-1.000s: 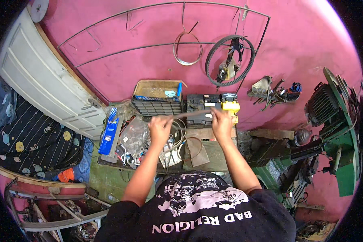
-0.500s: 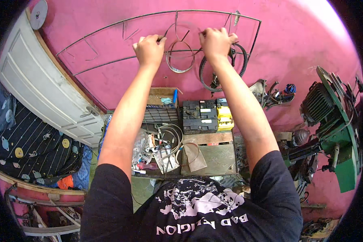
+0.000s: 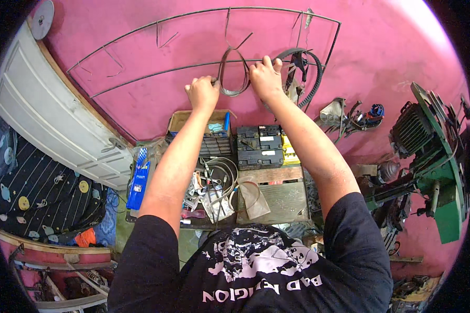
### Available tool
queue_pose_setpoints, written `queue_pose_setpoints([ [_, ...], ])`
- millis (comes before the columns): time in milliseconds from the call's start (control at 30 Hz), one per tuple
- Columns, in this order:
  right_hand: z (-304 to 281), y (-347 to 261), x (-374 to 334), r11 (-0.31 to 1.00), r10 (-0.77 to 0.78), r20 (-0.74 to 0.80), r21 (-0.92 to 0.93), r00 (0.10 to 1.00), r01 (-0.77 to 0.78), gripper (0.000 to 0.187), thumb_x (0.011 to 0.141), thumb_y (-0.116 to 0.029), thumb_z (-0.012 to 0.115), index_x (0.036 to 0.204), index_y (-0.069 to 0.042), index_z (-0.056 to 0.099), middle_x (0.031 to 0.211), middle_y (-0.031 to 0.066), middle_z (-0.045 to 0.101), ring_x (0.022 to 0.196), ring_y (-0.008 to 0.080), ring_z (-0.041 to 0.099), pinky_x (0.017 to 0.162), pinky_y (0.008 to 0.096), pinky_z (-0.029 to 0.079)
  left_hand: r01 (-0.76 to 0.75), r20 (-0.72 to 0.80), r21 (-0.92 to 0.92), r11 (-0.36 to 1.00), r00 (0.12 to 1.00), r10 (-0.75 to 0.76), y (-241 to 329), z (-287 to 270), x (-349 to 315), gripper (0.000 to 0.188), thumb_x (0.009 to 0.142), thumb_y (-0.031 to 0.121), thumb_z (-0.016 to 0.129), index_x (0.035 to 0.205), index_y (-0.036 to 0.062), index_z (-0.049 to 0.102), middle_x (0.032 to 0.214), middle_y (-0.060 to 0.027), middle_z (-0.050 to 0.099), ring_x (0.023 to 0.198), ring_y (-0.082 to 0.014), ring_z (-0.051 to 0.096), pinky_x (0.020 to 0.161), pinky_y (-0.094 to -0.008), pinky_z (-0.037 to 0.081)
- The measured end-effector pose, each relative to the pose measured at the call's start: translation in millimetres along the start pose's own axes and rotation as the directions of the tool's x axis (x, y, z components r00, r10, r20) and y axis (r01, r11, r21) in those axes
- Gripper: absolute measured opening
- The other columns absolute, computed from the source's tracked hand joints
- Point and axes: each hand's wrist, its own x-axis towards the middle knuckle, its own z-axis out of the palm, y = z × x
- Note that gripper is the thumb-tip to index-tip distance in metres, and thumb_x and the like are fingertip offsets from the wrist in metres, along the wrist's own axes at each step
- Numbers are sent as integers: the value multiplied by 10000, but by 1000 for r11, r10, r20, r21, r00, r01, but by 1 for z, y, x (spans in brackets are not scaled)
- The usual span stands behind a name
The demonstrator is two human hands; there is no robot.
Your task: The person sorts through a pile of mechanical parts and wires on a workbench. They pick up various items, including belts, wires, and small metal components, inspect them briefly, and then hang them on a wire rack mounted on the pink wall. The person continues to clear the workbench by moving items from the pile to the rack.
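Observation:
Several thin looped bands (image 3: 234, 94), brownish and flat, hang together from a bent hook on a metal rod rack (image 3: 193, 64) against the pink wall. At the loops' left side, my left hand (image 3: 202, 95) is closed, its fingertips pinching at the band's edge. My right hand (image 3: 266, 79) has its fingers curled against the opposite side, slightly higher. The exact grip of both hands is partly hidden. Just right of my right hand hangs a black ribbed ring (image 3: 316, 78) with dark parts inside it.
Below stands a bench with black batteries (image 3: 259, 148), an open box (image 3: 185, 121), a blue package (image 3: 139, 185), loose tools (image 3: 194, 190) and a wooden board (image 3: 287, 201). A green machine (image 3: 437, 180) juts in at right. A white door (image 3: 52, 107) is at left.
Both hands have come lower, and the left has moved slightly right. The loop spread between them above the hook is now down among the hanging bands. The blue package has come into view.

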Motion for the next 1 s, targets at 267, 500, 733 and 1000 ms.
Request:
queue_pose_setpoints([
  [267,-12,-43,-69,971,232,-259,124,937,-207,537,854,-171,583,1390,-181,560,956,-23,587,972,180,544,907,473,308,2,99,-116,993,995,10,7,25,-134,273,886,268,681,1073,76,734,1122,-155,684,1093,-366,577,921,-533,435],
  [500,-12,-129,-254,808,-25,328,563,944,-174,492,806,-199,742,1271,-118,603,1090,102,679,1121,331,560,893,569,371,-120,616,-463,878,668,417,-4,29,-376,350,791,250,751,1069,40,718,1115,-141,657,1104,-350,559,953,-482,445],
  [733,-9,-172,-430,732,-570,676,676,467,-85,266,850,-267,669,1100,-202,733,961,65,739,1120,273,617,949,543,384,-144,857,-244,959,430,282,-39,2,-433,197,798,269,755,962,172,806,1029,-22,727,1132,-258,575,963,-521,400],
  [1000,-9,-158,-417,742,-530,637,668,560,-57,151,814,-345,753,960,-349,792,867,-56,725,1053,191,605,907,441,391,-29,783,-300,953,564,264,-50,-10,-436,192,804,302,771,935,164,794,928,-29,732,1068,-276,591,937,-489,393],
])
